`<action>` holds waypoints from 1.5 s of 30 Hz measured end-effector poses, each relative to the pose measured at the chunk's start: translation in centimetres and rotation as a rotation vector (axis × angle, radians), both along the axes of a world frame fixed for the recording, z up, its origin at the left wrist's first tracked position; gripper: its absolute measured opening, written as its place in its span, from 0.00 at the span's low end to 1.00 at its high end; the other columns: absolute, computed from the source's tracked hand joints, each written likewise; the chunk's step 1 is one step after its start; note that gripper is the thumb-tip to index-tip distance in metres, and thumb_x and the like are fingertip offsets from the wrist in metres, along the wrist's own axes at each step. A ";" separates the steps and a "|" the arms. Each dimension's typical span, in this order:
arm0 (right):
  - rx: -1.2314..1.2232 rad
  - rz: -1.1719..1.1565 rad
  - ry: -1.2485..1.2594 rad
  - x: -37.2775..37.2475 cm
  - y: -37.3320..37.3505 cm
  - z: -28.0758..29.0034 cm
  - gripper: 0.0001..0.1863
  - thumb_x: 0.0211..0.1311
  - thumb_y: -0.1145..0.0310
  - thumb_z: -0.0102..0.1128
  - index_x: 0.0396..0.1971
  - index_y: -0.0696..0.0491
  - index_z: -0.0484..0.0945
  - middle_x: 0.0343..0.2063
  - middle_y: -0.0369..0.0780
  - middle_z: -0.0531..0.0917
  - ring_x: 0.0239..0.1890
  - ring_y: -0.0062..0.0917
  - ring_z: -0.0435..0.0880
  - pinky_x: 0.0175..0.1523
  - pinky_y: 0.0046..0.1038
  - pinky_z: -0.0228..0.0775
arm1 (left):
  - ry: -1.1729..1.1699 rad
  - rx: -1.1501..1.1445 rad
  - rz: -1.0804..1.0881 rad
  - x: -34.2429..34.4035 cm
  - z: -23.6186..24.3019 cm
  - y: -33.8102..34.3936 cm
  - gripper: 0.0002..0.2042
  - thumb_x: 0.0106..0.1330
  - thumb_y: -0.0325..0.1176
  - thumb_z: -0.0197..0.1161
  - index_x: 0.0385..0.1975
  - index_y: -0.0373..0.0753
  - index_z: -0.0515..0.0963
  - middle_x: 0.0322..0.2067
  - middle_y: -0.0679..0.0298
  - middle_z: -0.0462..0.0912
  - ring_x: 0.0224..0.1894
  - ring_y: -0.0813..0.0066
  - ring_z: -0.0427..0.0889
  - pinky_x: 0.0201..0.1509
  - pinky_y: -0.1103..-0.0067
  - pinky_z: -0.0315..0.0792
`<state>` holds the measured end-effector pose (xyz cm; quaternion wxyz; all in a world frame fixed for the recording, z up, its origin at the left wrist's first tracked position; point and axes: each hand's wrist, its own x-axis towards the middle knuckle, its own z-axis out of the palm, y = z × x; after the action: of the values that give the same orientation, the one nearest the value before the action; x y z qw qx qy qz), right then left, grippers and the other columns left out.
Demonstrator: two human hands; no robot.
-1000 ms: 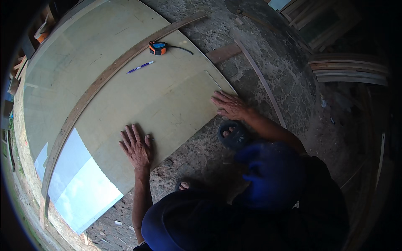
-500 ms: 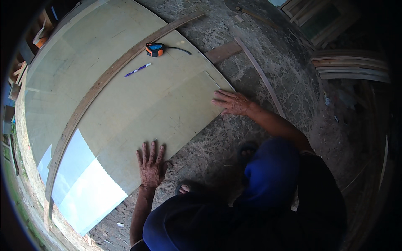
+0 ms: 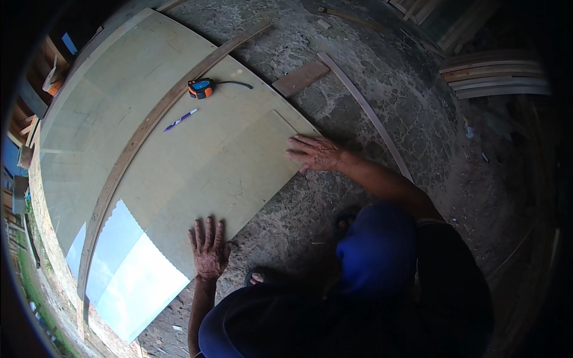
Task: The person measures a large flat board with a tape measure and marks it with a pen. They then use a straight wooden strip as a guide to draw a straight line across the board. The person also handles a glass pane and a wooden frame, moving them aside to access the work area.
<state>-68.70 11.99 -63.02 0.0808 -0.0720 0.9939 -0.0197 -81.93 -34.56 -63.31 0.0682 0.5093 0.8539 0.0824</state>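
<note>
My left hand [image 3: 208, 250] rests palm down, fingers spread, on the near edge of a large pale glass-like sheet [image 3: 149, 173] that reflects sky at lower left. At the sheet's right corner lies my right hand [image 3: 311, 154], fingers outstretched, beside a narrower strip-shaped pane [image 3: 245, 149] on top. A long wooden batten [image 3: 130, 146] crosses the sheet. Near it are an orange, black and blue tape measure [image 3: 200, 88] with a dark strap and a purple-and-white pen [image 3: 180, 120].
Rough concrete floor [image 3: 400, 89] surrounds the sheet. On it lie a short brown board [image 3: 298, 79] and a thin pale strip [image 3: 367, 113] at the right. Stacked timber lengths [image 3: 495, 74] are at upper right, and wood pieces [image 3: 54, 71] stand along the left. My sandalled feet are partly hidden below me.
My left hand has moved down and slightly right to the sheet's edge. My right foot has drawn back under my knee. The view has shifted a little; my right hand stays at the corner.
</note>
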 end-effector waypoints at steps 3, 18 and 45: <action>0.027 0.013 -0.025 0.6 0.4 -0.5 0.42 0.60 0.43 0.63 0.72 0.41 0.62 0.75 0.43 0.55 0.77 0.39 0.52 0.74 0.42 0.59 | -0.063 -0.067 0.006 0.7 1.1 1.2 0.35 0.66 0.45 0.59 0.74 0.47 0.60 0.75 0.52 0.53 0.77 0.40 0.45 0.77 0.46 0.36; -0.033 -0.734 0.242 18.5 1.3 17.9 0.29 0.73 0.56 0.54 0.69 0.49 0.66 0.70 0.46 0.64 0.69 0.40 0.67 0.71 0.41 0.62 | 0.089 0.173 0.190 -2.1 -3.3 0.8 0.35 0.72 0.66 0.41 0.74 0.53 0.61 0.76 0.60 0.55 0.77 0.56 0.53 0.72 0.41 0.49; 1.203 -2.209 -0.463 74.1 -22.2 68.5 0.17 0.58 0.72 0.59 0.47 0.61 0.76 0.50 0.57 0.81 0.57 0.53 0.78 0.55 0.48 0.75 | -0.391 -0.006 -1.165 4.5 27.8 19.8 0.31 0.66 0.43 0.66 0.67 0.40 0.66 0.50 0.56 0.83 0.44 0.59 0.85 0.50 0.70 0.79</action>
<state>5.41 -10.25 5.53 0.2118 0.8411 0.3406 0.3628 -77.45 -14.78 -35.49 0.2588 0.8675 0.4074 0.1209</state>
